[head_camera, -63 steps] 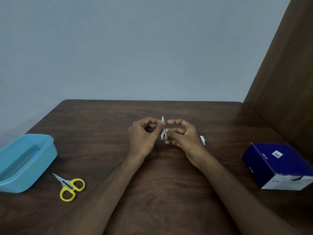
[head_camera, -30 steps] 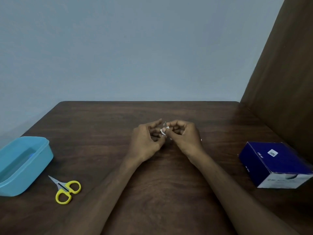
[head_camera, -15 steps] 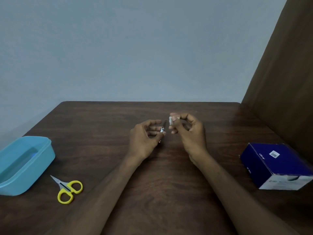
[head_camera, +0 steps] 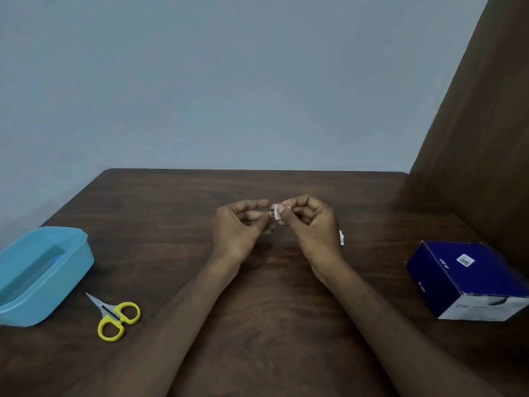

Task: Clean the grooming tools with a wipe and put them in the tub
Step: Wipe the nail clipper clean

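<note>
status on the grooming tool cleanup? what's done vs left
Done: something blue already lies in the tub, too blurred to identify. In hand: the right hand pinches a white wipe against a small tool, mostly hidden, held by the left hand. Left: the yellow scissors lie on the table beside the tub, apparently unwiped.

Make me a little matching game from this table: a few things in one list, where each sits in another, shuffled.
Things:
1. tub
2. scissors
3. box
4. wipe

Places:
A. pinched in the right hand
B. far left edge of the table
C. flat on the table, just right of the tub
D. right side of the table

Pairs: 1-B, 2-C, 3-D, 4-A
</note>
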The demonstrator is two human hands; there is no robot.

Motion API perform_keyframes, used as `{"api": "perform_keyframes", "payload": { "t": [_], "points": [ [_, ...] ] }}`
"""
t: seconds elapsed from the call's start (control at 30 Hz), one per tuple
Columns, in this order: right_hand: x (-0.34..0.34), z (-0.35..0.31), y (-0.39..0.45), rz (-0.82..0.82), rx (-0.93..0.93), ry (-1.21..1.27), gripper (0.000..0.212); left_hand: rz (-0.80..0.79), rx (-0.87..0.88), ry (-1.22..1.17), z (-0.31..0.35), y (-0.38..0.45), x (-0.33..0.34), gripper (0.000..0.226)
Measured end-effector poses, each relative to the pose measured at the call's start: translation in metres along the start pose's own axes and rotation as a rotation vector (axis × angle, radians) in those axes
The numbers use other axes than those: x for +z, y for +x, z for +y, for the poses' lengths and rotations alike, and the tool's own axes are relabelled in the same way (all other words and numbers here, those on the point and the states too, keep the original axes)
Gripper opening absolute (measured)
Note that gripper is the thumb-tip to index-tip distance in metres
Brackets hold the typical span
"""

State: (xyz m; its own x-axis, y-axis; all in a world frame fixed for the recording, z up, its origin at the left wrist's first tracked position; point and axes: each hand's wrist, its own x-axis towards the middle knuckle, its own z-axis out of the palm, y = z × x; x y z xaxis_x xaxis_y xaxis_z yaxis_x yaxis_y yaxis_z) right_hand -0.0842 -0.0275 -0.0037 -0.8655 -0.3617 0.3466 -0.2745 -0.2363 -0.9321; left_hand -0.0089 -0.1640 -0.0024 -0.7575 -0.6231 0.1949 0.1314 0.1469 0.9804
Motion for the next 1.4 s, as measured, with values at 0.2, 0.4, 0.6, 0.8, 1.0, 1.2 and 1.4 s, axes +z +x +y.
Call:
{"api": "perform_keyframes", "payload": {
  "t": [0.2,0.4,0.6,0.8,1.0,1.2,1.4],
  "points": [
    [0.003,-0.002,-0.002,0.010,0.033,0.100,0.011,-0.100,-0.051,-0.242,0.001,0.002,-0.002,0.033],
    [0.000,0.000,0.002,0.077,0.060,0.105,0.014,-0.049,-0.047,-0.264,-0.003,0.004,-0.001,0.026],
    [0.001,0.000,-0.001,0.048,0.044,-0.046,0.012,-0.032,-0.032,-0.270,-0.004,0.004,0.000,0.020],
    [-0.001,0.002,-0.001,0.059,-0.031,-0.227,0.012,-0.061,-0.035,-0.278,-0.005,0.004,0.001,0.023],
    [-0.005,0.003,0.002,0.071,-0.068,-0.293,0.011,-0.109,-0.050,-0.256,-0.005,0.004,0.001,0.025],
    [-0.005,0.004,0.003,0.059,-0.086,-0.339,0.014,-0.131,-0.066,-0.242,-0.008,0.005,0.003,0.019],
    [-0.006,0.003,0.003,0.056,-0.083,-0.375,0.013,-0.146,-0.065,-0.253,-0.009,0.005,-0.001,0.022]
  ]
}}
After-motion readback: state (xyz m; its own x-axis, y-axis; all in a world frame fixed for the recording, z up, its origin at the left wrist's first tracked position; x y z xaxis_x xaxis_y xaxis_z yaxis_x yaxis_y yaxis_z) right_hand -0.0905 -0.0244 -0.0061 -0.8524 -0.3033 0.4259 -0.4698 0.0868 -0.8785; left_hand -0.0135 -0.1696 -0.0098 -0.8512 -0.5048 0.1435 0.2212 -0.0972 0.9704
